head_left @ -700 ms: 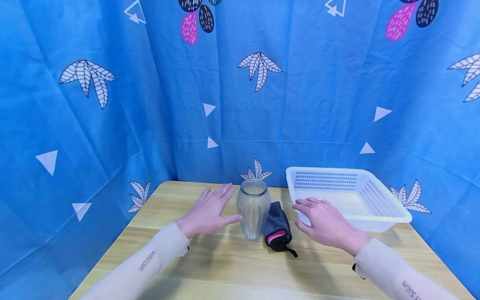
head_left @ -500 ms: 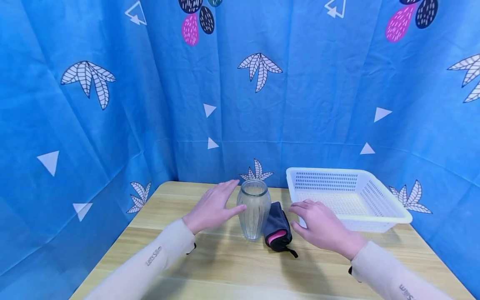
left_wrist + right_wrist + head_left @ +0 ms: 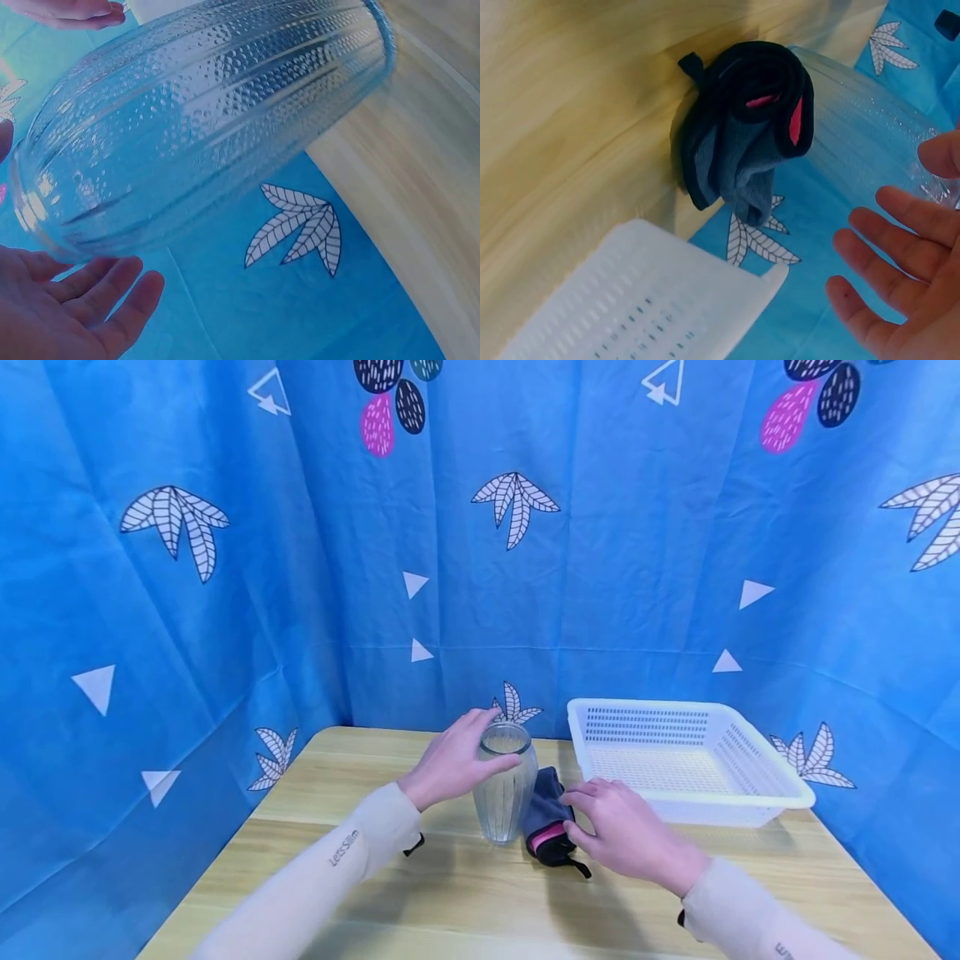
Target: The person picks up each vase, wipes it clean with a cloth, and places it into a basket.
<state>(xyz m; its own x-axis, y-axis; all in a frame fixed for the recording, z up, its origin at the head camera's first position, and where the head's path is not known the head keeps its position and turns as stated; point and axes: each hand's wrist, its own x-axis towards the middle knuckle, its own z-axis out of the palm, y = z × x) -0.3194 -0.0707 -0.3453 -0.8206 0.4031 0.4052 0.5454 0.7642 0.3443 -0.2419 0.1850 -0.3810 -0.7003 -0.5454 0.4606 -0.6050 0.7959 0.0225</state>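
Observation:
A clear ribbed glass vase (image 3: 497, 814) stands upright on the wooden table. My left hand (image 3: 453, 762) is at its neck, thumb in front of the glass and fingers beside the rim. In the left wrist view, those fingers (image 3: 112, 296) are extended and loosely spread right by the neck of the vase (image 3: 210, 127). Just right of the vase lies a rolled dark grey cloth (image 3: 546, 810) with black edging, a pink inside and a small loop. Over its right side hovers my right hand (image 3: 630, 831), fingers slightly bent, holding nothing. The right wrist view shows the cloth (image 3: 739, 142) beyond the fingertips.
A white perforated plastic basket (image 3: 645, 724) sits at the back right of the table (image 3: 480, 918), behind my right hand. Blue patterned curtain (image 3: 465, 568) encloses the table at the back and sides.
My left hand has moved right, from beside the vase to its neck. My right hand has shifted left and slightly down, closer to the rolled cloth. Vase, cloth and basket stay in place.

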